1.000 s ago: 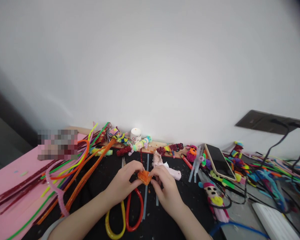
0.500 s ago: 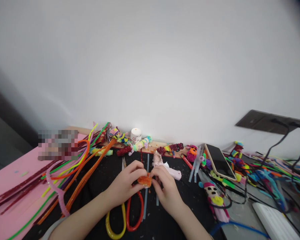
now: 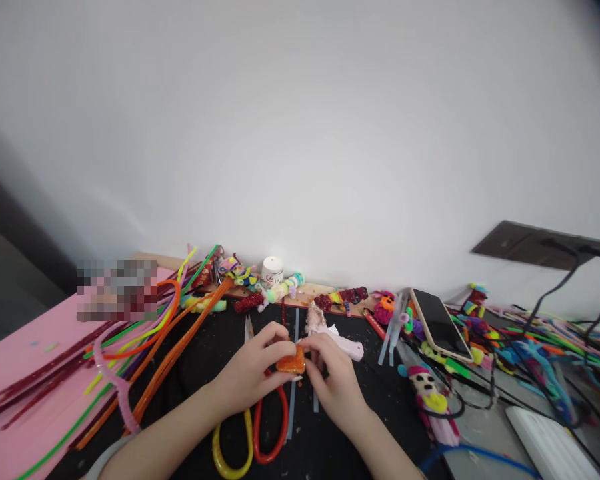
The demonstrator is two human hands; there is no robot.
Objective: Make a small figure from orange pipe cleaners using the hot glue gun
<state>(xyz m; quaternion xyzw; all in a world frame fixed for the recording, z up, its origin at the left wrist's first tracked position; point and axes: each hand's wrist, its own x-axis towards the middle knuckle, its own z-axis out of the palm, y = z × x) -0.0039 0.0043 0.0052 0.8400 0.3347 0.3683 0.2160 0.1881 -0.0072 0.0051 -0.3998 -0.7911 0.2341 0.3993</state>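
Both my hands meet over a black mat (image 3: 215,347) and pinch a small orange fuzzy piece (image 3: 290,364) between them. My left hand (image 3: 247,373) grips it from the left, thumb and fingers closed on it. From the right, my right hand (image 3: 330,377) holds the same piece with its fingertips. Under my hands lie scissors (image 3: 257,433) with one yellow and one red handle loop. Just behind my right hand rests a pink glue gun (image 3: 337,340).
Long pipe cleaners (image 3: 145,347) in several colours fan out to the left over a pink sheet (image 3: 20,360). Small fuzzy figures and a white jar (image 3: 273,270) line the wall. A phone (image 3: 437,323), a fuzzy doll (image 3: 427,393), cables and more pipe cleaners crowd the right.
The orange piece has turned and sunk slightly between my fingers. My hands stay in nearly the same place, pressed closer around it.
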